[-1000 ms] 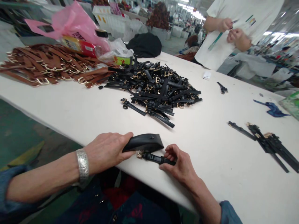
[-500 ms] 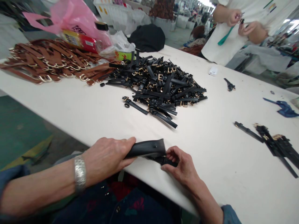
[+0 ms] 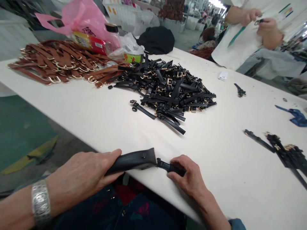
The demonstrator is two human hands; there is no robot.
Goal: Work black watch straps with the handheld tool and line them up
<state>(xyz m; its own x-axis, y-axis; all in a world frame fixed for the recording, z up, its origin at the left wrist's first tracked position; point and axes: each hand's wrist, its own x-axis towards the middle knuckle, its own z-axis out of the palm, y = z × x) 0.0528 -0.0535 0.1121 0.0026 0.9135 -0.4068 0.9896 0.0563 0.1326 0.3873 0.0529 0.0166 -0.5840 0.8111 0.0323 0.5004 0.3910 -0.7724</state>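
Note:
My left hand is wrapped around a black handheld tool with a flared square end and a small nub like a switch on top; its exact kind I cannot make out. That end points right, at a short black strap pinched in my right hand. The strap's near tip lies close to the tool; whether they touch I cannot tell. Both hands are at the front edge of the white table. Beyond them lies a heap of black buckle straps with gold buckles.
Brown buckle straps are piled at the back left, beside a pink plastic bag and a jar. More black straps and a blue cloth strip lie at right. Across the table a person's hands hold a small item.
My left hand has drawn the tool left, widening its distance from my right hand, so more of the strap shows. The view has shifted slightly. The person's hands across the table have moved a little.

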